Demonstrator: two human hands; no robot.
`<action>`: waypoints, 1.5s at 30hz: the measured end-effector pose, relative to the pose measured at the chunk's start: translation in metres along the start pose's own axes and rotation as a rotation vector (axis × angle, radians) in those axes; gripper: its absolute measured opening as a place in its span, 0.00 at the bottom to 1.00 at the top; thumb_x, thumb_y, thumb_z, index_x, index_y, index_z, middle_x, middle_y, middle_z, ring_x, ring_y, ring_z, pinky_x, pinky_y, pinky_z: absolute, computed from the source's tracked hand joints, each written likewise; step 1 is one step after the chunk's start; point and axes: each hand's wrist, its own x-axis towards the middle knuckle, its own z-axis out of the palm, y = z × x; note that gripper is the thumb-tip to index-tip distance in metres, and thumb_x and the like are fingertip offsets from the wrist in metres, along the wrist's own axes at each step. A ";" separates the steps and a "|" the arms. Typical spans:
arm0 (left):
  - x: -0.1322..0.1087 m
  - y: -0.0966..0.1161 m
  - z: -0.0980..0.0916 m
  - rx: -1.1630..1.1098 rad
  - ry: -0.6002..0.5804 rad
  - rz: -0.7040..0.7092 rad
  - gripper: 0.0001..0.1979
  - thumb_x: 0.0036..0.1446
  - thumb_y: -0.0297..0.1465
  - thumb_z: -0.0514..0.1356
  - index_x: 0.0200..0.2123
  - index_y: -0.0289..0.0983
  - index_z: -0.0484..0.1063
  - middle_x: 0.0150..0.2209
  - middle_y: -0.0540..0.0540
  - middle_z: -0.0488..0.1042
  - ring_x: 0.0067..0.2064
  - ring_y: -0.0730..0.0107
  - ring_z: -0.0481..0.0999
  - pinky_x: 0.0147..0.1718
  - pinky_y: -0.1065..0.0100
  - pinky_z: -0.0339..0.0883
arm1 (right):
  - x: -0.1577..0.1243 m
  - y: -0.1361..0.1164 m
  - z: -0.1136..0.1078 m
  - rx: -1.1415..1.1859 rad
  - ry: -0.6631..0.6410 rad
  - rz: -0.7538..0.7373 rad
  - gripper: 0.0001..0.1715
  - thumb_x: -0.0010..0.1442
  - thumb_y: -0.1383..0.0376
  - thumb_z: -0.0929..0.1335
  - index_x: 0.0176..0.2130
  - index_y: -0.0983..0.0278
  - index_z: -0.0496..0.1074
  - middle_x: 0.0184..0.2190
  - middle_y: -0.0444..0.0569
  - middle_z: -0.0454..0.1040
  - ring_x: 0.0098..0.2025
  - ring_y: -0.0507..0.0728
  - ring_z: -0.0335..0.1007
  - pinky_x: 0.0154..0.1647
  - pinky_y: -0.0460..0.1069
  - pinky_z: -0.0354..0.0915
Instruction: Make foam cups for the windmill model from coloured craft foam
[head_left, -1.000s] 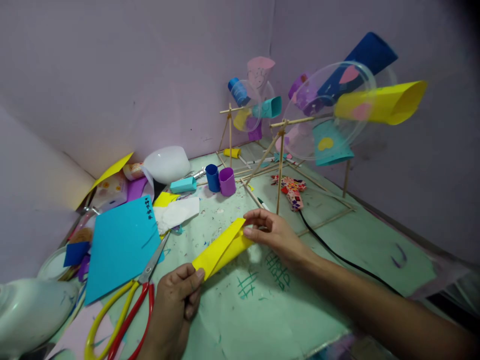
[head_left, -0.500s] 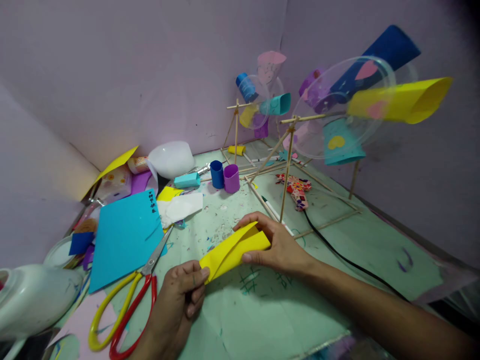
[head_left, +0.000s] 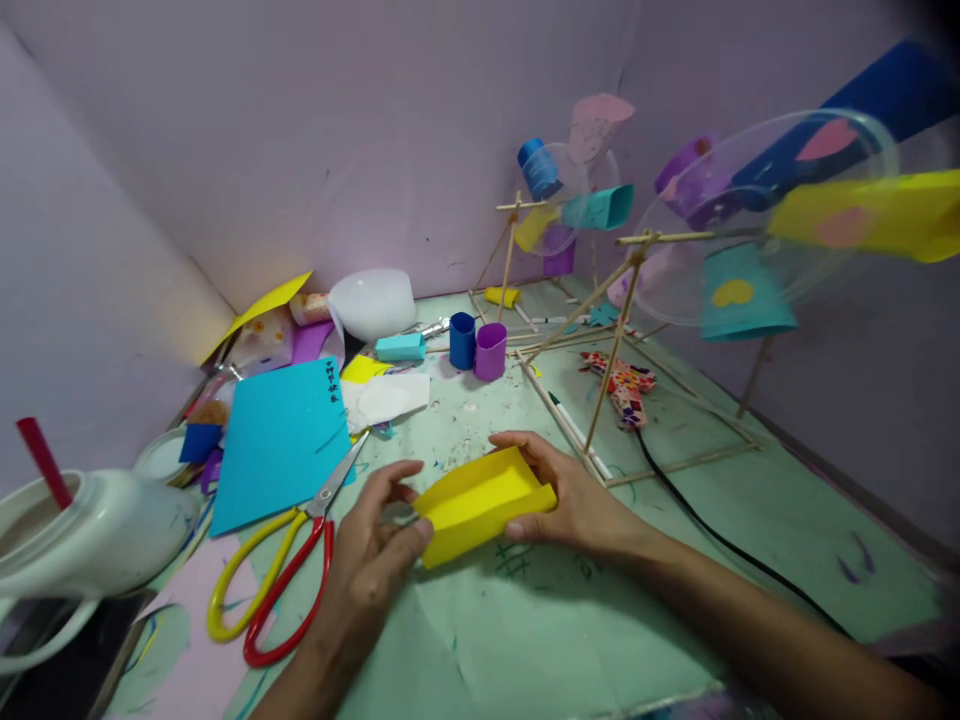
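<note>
Head view: two hands are shaping a folded yellow sheet point(head_left: 484, 503) into an open trough just above the green mat point(head_left: 675, 560).

The right hand point(head_left: 577, 495) is pinching the far end closed around the fold, while the left hand point(head_left: 375, 545) is bracing the near end with loosely curled fingers, keeping the walls upright; scissors point(head_left: 277, 570) are lying just beside it.

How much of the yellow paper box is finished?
Done: the yellow paper is already folded into an open trough. In hand: left hand and right hand pinch its two ends. Left: its top is open, not yet closed like the teal tube.
</note>
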 end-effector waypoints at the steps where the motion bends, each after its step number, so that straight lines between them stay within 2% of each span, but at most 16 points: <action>1: 0.000 -0.001 0.001 0.071 -0.045 0.001 0.19 0.42 0.38 0.63 0.40 0.38 0.74 0.34 0.48 0.75 0.29 0.70 0.72 0.25 0.72 0.65 | -0.001 0.001 0.000 -0.047 -0.027 -0.014 0.47 0.41 0.59 0.76 0.55 0.60 0.56 0.50 0.53 0.66 0.47 0.60 0.69 0.45 0.53 0.67; 3: 0.001 -0.003 0.002 0.248 -0.068 0.013 0.14 0.46 0.38 0.60 0.33 0.36 0.77 0.31 0.46 0.77 0.30 0.65 0.74 0.27 0.69 0.66 | -0.004 0.002 0.000 -0.222 -0.022 -0.097 0.51 0.43 0.56 0.76 0.59 0.60 0.53 0.57 0.56 0.60 0.53 0.63 0.64 0.51 0.56 0.63; 6: 0.003 -0.006 0.004 0.439 -0.030 0.072 0.13 0.50 0.36 0.57 0.30 0.35 0.78 0.30 0.44 0.79 0.31 0.63 0.75 0.28 0.67 0.67 | -0.011 -0.005 0.000 -0.651 0.132 -0.417 0.48 0.46 0.54 0.74 0.60 0.59 0.54 0.59 0.56 0.57 0.59 0.66 0.55 0.58 0.61 0.54; 8: 0.002 -0.007 0.006 0.478 -0.037 0.121 0.12 0.51 0.33 0.56 0.31 0.36 0.79 0.30 0.45 0.79 0.30 0.63 0.75 0.29 0.67 0.67 | -0.016 -0.012 0.003 -0.909 0.152 -0.645 0.40 0.49 0.54 0.73 0.57 0.59 0.59 0.55 0.55 0.64 0.56 0.66 0.59 0.56 0.61 0.52; 11: -0.001 -0.006 0.008 0.498 -0.038 0.173 0.11 0.51 0.30 0.56 0.29 0.37 0.79 0.28 0.45 0.79 0.30 0.65 0.75 0.30 0.69 0.67 | -0.019 -0.019 0.014 -1.127 -0.017 -0.781 0.24 0.55 0.56 0.69 0.50 0.62 0.66 0.41 0.51 0.76 0.42 0.62 0.68 0.47 0.59 0.55; 15: -0.001 -0.006 0.007 0.527 0.010 0.123 0.10 0.51 0.30 0.56 0.27 0.37 0.78 0.26 0.46 0.79 0.29 0.64 0.75 0.28 0.68 0.66 | -0.023 -0.014 0.029 -1.204 -0.164 -0.766 0.06 0.57 0.67 0.65 0.37 0.63 0.70 0.28 0.46 0.77 0.31 0.57 0.68 0.39 0.56 0.55; 18: 0.005 -0.005 0.004 0.556 0.019 0.011 0.10 0.50 0.31 0.56 0.26 0.37 0.78 0.27 0.45 0.79 0.30 0.61 0.75 0.27 0.67 0.65 | -0.026 -0.007 0.033 -1.187 -0.295 -0.690 0.05 0.53 0.70 0.65 0.26 0.63 0.67 0.24 0.45 0.75 0.26 0.54 0.65 0.33 0.53 0.56; 21: 0.010 -0.003 0.001 0.636 -0.007 -0.052 0.10 0.49 0.31 0.55 0.24 0.37 0.77 0.27 0.44 0.79 0.31 0.60 0.75 0.28 0.66 0.63 | -0.027 -0.003 0.033 -1.204 -0.346 -0.621 0.04 0.55 0.69 0.65 0.29 0.63 0.69 0.26 0.45 0.74 0.26 0.54 0.65 0.29 0.51 0.56; 25: 0.013 -0.002 -0.003 0.696 -0.048 -0.040 0.10 0.50 0.31 0.55 0.23 0.37 0.75 0.26 0.44 0.77 0.29 0.62 0.74 0.28 0.66 0.61 | -0.027 0.001 0.034 -1.228 -0.354 -0.662 0.09 0.59 0.71 0.62 0.34 0.62 0.71 0.28 0.46 0.75 0.26 0.55 0.65 0.26 0.50 0.57; 29: 0.015 -0.001 -0.008 0.601 -0.131 -0.060 0.10 0.50 0.33 0.56 0.26 0.37 0.76 0.26 0.45 0.77 0.29 0.63 0.73 0.26 0.69 0.60 | -0.027 0.002 0.035 -1.116 -0.352 -0.696 0.14 0.61 0.73 0.58 0.35 0.65 0.71 0.36 0.50 0.78 0.33 0.56 0.69 0.33 0.49 0.65; 32: 0.017 0.001 -0.009 0.520 -0.170 -0.189 0.09 0.49 0.34 0.58 0.29 0.37 0.77 0.24 0.46 0.76 0.24 0.67 0.70 0.21 0.71 0.58 | -0.027 0.001 0.035 -1.085 -0.361 -0.650 0.15 0.61 0.72 0.57 0.36 0.65 0.71 0.36 0.51 0.78 0.34 0.55 0.71 0.36 0.49 0.67; 34: 0.017 0.003 -0.009 0.506 -0.168 -0.209 0.09 0.48 0.34 0.59 0.28 0.36 0.77 0.24 0.45 0.76 0.23 0.67 0.70 0.20 0.71 0.58 | -0.026 -0.001 0.034 -1.098 -0.386 -0.592 0.13 0.61 0.72 0.58 0.37 0.64 0.70 0.34 0.51 0.78 0.34 0.55 0.71 0.34 0.49 0.67; 37: 0.016 0.002 -0.008 0.519 -0.099 -0.117 0.07 0.46 0.32 0.61 0.28 0.37 0.77 0.27 0.45 0.77 0.28 0.65 0.73 0.25 0.71 0.61 | -0.023 -0.005 0.033 -1.117 -0.408 -0.503 0.10 0.58 0.72 0.61 0.37 0.64 0.70 0.32 0.50 0.78 0.34 0.55 0.72 0.32 0.48 0.65; 41: 0.013 -0.001 -0.008 0.528 -0.001 0.033 0.11 0.43 0.30 0.63 0.35 0.39 0.77 0.30 0.46 0.77 0.26 0.68 0.71 0.25 0.70 0.61 | -0.016 -0.012 0.033 -1.153 -0.469 -0.420 0.08 0.55 0.72 0.63 0.35 0.65 0.70 0.30 0.48 0.77 0.30 0.55 0.71 0.28 0.47 0.61; 43: 0.013 -0.001 -0.009 0.544 -0.018 0.053 0.11 0.43 0.30 0.63 0.34 0.39 0.78 0.30 0.47 0.77 0.25 0.69 0.70 0.25 0.70 0.60 | -0.011 -0.017 0.033 -1.168 -0.502 -0.370 0.06 0.55 0.71 0.64 0.33 0.65 0.70 0.28 0.48 0.77 0.27 0.54 0.70 0.25 0.47 0.58; 45: 0.014 0.001 -0.010 0.540 -0.085 0.007 0.08 0.45 0.30 0.62 0.32 0.38 0.78 0.28 0.47 0.77 0.27 0.67 0.71 0.26 0.70 0.61 | -0.005 -0.022 0.033 -1.142 -0.522 -0.315 0.05 0.55 0.71 0.65 0.31 0.65 0.71 0.26 0.47 0.76 0.26 0.53 0.69 0.24 0.46 0.55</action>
